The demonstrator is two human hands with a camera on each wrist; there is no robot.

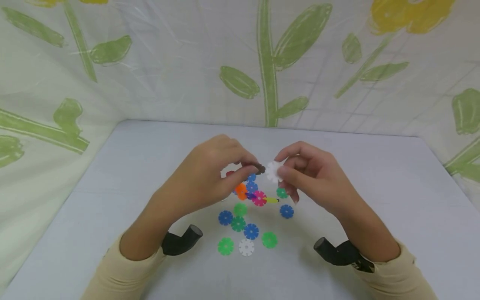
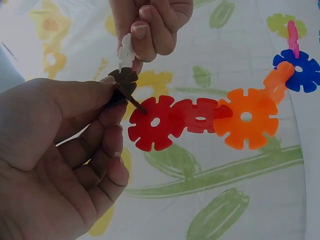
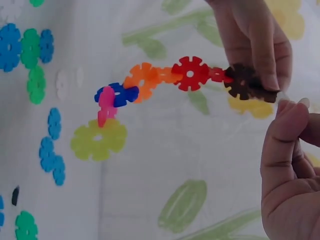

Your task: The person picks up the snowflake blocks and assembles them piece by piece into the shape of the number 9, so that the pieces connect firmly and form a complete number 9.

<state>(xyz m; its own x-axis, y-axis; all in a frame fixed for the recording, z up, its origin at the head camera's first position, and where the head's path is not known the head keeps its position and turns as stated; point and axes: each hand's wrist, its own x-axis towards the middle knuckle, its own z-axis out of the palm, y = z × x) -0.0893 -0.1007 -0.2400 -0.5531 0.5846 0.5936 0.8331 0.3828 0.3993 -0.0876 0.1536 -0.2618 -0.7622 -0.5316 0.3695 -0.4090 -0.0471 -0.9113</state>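
My left hand [image 1: 210, 171] pinches a dark brown notched disc [image 2: 123, 79] between thumb and forefinger. From it hangs a chain of interlocked snowflake discs: red discs [image 3: 190, 73], orange discs [image 2: 246, 119], a dark blue disc [image 2: 299, 69], a pink disc [image 3: 107, 104] and a yellow-green disc [image 3: 99, 139] at the end. My right hand [image 1: 315, 175] holds a white notched disc [image 1: 273, 171] between thumb and forefinger. The white disc's edge is right at the brown disc's edge in the left wrist view. In the right wrist view, fingertips hide most of the white disc.
On the pale table [image 1: 150, 141], below the hands, lie several loose discs: blue discs [image 1: 251, 231], green discs [image 1: 269, 239] and a white disc [image 1: 246, 247]. Black wrist mounts [image 1: 183, 240] jut out from both forearms. A flower-printed sheet [image 1: 187, 62] stands behind the table.
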